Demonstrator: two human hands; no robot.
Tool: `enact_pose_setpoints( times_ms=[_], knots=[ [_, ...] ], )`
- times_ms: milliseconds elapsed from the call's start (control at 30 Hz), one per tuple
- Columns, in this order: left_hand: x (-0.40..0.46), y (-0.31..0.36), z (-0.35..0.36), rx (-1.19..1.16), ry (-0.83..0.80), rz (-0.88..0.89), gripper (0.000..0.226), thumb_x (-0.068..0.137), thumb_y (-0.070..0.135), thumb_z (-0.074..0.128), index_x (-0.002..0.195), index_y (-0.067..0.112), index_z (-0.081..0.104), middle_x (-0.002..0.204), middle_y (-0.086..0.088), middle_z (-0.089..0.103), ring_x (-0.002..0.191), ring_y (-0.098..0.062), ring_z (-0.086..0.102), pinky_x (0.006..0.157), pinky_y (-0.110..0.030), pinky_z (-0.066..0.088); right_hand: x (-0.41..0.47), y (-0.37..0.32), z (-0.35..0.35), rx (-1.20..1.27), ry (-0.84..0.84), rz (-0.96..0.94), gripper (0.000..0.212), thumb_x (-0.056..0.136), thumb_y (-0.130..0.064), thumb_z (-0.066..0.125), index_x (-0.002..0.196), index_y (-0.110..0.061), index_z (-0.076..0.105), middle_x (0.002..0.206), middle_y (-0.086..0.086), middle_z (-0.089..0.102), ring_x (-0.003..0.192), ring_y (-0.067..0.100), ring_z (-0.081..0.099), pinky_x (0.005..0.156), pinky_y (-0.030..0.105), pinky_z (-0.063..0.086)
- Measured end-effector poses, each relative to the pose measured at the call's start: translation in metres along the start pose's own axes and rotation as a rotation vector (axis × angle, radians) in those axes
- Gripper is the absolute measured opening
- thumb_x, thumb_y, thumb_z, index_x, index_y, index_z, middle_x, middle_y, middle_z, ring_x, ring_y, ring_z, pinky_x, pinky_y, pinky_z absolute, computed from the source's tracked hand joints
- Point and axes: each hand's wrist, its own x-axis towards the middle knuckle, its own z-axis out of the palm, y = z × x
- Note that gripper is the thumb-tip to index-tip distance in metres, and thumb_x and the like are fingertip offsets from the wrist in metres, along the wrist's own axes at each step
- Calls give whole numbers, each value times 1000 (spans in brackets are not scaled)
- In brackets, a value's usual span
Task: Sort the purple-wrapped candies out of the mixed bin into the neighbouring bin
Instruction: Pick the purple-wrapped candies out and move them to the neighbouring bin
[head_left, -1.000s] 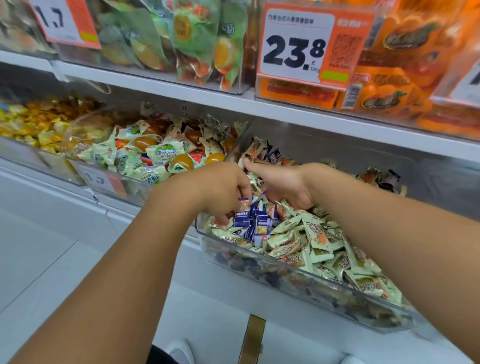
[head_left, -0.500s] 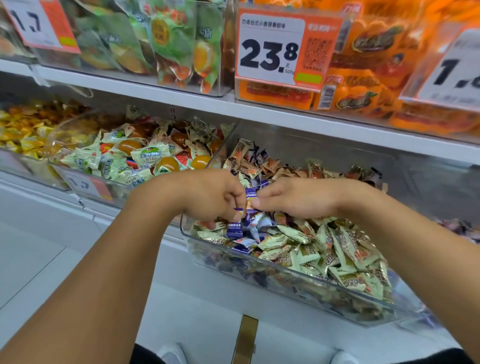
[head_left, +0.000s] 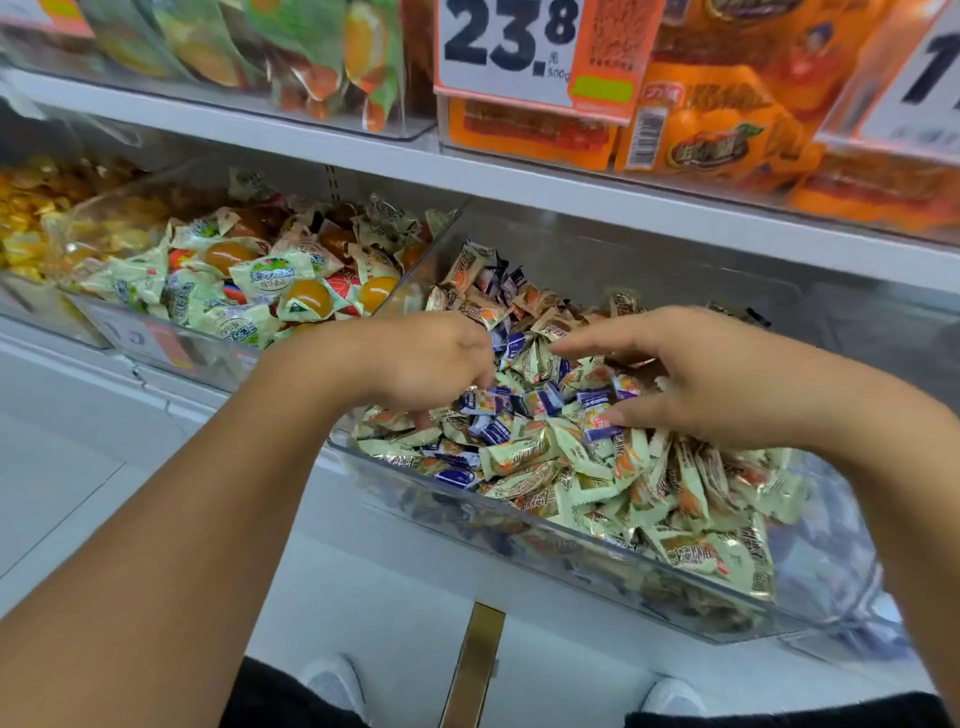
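Fingers of left hand (head_left: 426, 364) curl down into purple-wrapped candies (head_left: 488, 402); right hand (head_left: 696, 374) spreads, released.

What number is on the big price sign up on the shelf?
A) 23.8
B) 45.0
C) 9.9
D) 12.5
A: the price sign on the upper shelf, above the mixed bin, shows 23.8 in large dark digits.
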Motion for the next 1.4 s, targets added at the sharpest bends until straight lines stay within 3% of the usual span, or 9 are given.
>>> enact_pose_setpoints(
  times_ms=[167,467,633,800,933,1033,1167,1267,1400],
  knots=[
    [-5,1,-12,154,-85,-33,43,73,68,70,82,25,65,69,6,62,59,-10,58,58,-26,46,9,-25,-15,-60,211,-81,29,88,-30,75,116,-38,72,113,-18,70,103,-1,62,89,22,50],
    [6,10,4,395,-120,-74,22,75,36,85,89,23,75,102,5,70,87,-13,64,66,-28,52,32,-24,-13,-39,96,-3,9,84,-37,77,89,-29,77,79,-16,69,72,-6,60,64,18,46],
    [9,2,-1,365,-134,-55,12,78,37,82,79,25,78,101,7,74,102,-19,67,90,-42,56,24,-4,-23,14,63,149,16,96,-28,63,92,-27,78,91,-16,73,82,3,67,79,30,56],
    [10,5,5,395,-156,-88,26,70,41,87,86,23,77,112,8,69,104,-17,63,79,-32,50,27,-11,-7,-116,-173,185,25,80,-38,81,104,-31,74,89,-18,64,81,4,60,73,26,47],
    [8,-1,4,357,-141,-57,14,81,34,80,78,22,75,81,4,72,66,-16,67,55,-24,46,32,-10,1,-164,-66,98,24,85,-25,76,81,-3,65,85,20,66,64,18,46,61,32,38],
    [4,-5,-1,265,-127,-34,15,88,34,72,80,21,73,76,-1,70,53,-15,67,56,-27,51,31,-8,-3,-103,40,56,25,88,-21,68,78,1,59,80,23,62,60,23,43,56,35,36],
    [5,-13,-9,30,-15,8,22,95,33,56,83,15,60,68,-4,59,57,-25,70,66,-39,55,35,-6,-1,210,73,34,4,86,-15,64,88,-12,65,72,15,71,68,32,69,67,47,56],
    [8,-15,-8,-168,-1,22,19,98,26,53,86,11,49,80,-16,64,75,-41,70,57,-40,57,40,-4,4,408,71,114,10,92,-9,57,87,-13,65,70,11,74,66,21,74,60,32,60],
    [13,-15,-2,-229,42,33,14,96,8,56,90,8,44,90,-22,68,73,-29,74,55,-33,59,55,-4,14,287,86,126,21,96,-15,53,77,-6,58,78,12,68,65,25,67,55,30,55]
  ],
)
